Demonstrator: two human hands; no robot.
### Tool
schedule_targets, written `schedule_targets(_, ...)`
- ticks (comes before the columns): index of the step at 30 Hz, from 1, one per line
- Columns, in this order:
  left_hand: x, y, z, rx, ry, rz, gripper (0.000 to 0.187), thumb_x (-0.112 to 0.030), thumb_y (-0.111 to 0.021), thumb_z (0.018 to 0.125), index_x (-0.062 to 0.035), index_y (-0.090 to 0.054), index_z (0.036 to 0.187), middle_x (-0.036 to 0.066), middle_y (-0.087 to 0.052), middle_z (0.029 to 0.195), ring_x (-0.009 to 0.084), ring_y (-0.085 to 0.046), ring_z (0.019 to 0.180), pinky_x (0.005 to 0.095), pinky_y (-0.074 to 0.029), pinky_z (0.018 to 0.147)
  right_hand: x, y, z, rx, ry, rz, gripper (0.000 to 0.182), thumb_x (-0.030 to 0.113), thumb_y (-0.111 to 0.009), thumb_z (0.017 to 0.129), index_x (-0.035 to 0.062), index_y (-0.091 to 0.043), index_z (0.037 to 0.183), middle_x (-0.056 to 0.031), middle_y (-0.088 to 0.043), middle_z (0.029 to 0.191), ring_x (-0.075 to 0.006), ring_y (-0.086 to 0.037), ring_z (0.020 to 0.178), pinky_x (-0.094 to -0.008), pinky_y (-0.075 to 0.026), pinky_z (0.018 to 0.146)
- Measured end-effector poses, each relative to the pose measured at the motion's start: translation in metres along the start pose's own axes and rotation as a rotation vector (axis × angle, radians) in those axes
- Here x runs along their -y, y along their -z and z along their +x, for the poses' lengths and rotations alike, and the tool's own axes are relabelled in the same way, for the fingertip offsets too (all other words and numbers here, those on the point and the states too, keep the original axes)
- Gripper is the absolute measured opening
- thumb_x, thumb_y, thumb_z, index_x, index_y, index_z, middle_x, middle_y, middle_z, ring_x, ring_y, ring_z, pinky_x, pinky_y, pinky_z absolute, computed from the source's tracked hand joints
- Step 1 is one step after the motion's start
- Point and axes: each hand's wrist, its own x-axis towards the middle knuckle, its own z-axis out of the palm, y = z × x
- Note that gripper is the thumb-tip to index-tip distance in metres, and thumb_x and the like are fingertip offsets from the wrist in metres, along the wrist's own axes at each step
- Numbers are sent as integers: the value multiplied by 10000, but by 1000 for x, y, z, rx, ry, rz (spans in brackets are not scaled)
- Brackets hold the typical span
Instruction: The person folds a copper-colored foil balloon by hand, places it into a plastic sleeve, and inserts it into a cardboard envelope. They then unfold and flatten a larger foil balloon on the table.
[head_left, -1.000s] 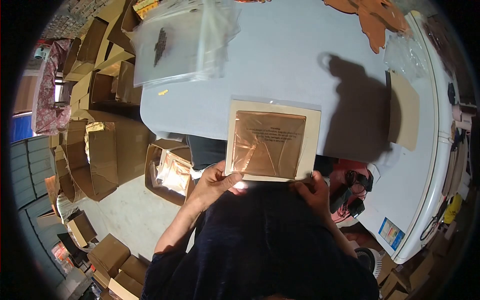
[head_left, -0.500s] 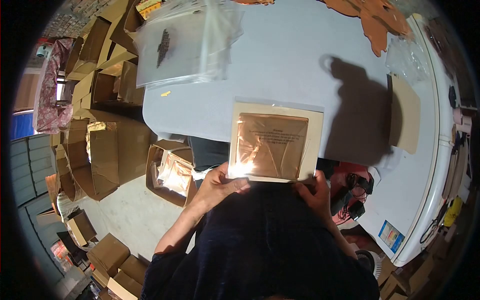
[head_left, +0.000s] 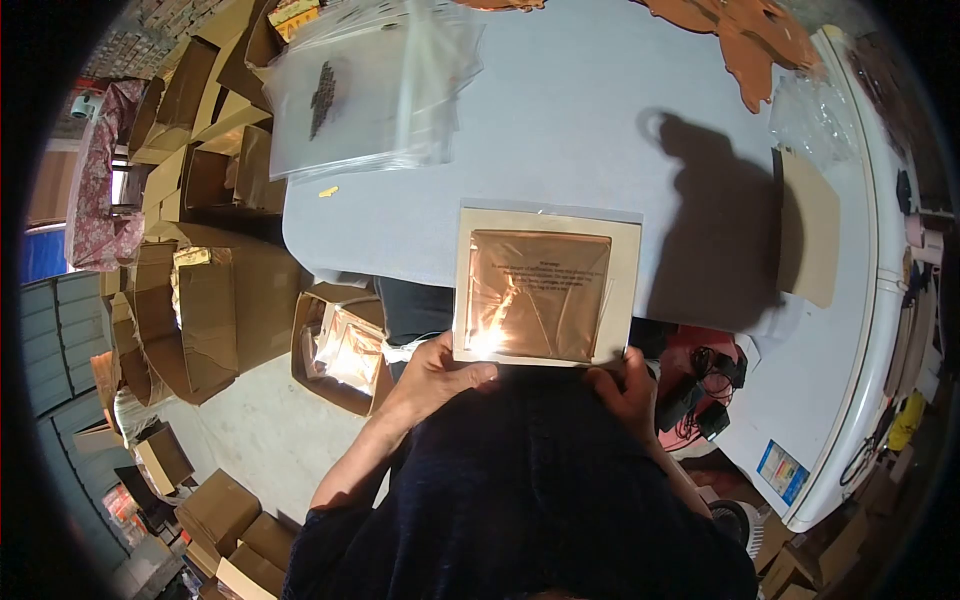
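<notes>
Both hands hold one flat, square package by its lower corners, in front of my body at the table's near edge. It is a clear plastic bag (head_left: 540, 300) with small printed text, around a pale card border with a shiny copper-brown square inside. My left hand (head_left: 443, 378) grips the lower left corner, thumb on top. My right hand (head_left: 625, 385) pinches the lower right corner, its fingers partly hidden beneath. Bright light glints off the lower left of the copper-brown square.
A stack of clear plastic bags (head_left: 370, 100) lies at the table's (head_left: 560, 120) back left. Brown leaf-like pieces (head_left: 755, 45) lie at the far right. A tan card (head_left: 810, 230) rests on the right. An open carton (head_left: 340, 345) with similar shiny packages stands on the floor, beside more cardboard boxes (head_left: 235, 310).
The package has shifted slightly left and a little toward me, with both hands moving along with it. My grip looks the same.
</notes>
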Motion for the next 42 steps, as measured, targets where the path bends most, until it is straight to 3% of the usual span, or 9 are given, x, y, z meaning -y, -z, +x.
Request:
schedule_targets(2,0,-1,0,-13,-2,18,263,-115,-778,940,-2,-675,1155,32,-740,960,85,-689,848,253,-577,764,-3,-2,-1,-13,3,34,325,149,-711,982,-8,-544,1212,-72,-761,931,-70,-679,807,-221,-521,689)
schedule_targets(8,-2,-6,-2,-73,-28,46,243,-126,-780,942,3,-692,1127,31,-737,904,77,-681,806,239,-567,735,-3,-2,1,-18,16,31,292,149,-697,994,-10,-544,1184,-66,-755,916,-65,-670,791,-218,-518,688)
schedule_targets(11,2,-7,-3,-104,-36,45,237,-129,-773,949,-4,-696,1135,34,-741,894,82,-686,783,240,-571,722,-1,-1,2,-8,-6,23,328,227,-720,986,-9,-550,1139,-145,-781,925,-178,-766,877,-302,-584,750)
schedule_targets(16,-2,-15,-3,-158,-78,32,191,-201,-761,961,-24,-716,1017,40,-750,821,100,-698,718,262,-571,707,5,-5,6,-36,5,43,275,186,-725,980,-8,-576,1106,-132,-779,903,-145,-753,837,-278,-574,724)
schedule_targets(19,8,-8,0,-78,-93,28,236,-164,-697,1009,-15,-694,1192,66,-752,957,134,-731,892,288,-604,797,5,-7,8,-29,-35,101,252,187,-728,978,-7,-593,1067,-114,-775,886,-127,-742,816,-272,-571,711)
schedule_targets(25,10,-22,8,-43,-218,-393,293,-198,-614,1055,28,-660,1236,149,-726,1131,277,-735,1042,403,-636,855,5,-13,15,26,-25,207,248,222,-726,982,4,-638,1059,-68,-739,845,-88,-697,799,-266,-548,708)
schedule_targets(32,13,-8,10,-110,-181,-365,271,-195,-645,1036,32,-694,1175,128,-733,1081,244,-737,922,407,-651,777,45,25,25,201,-156,14,235,218,-641,1033,3,-653,1128,-53,-693,836,-81,-644,801,-284,-543,752)
schedule_targets(40,7,-3,-11,-108,-53,-257,224,-152,-732,976,52,-714,1068,101,-734,961,184,-711,806,341,-629,735,91,61,103,-311,384,-56,211,181,-659,1000,8,-691,1116,-40,-649,815,-113,-610,768,-271,-496,733)
schedule_targets(42,3,-6,-13,-112,-19,-219,229,-145,-734,974,58,-712,1077,103,-735,968,189,-713,828,339,-630,737,92,68,120,-39,269,-5,221,195,-686,974,7,-694,1090,-31,-638,797,-101,-596,778,-276,-484,734)
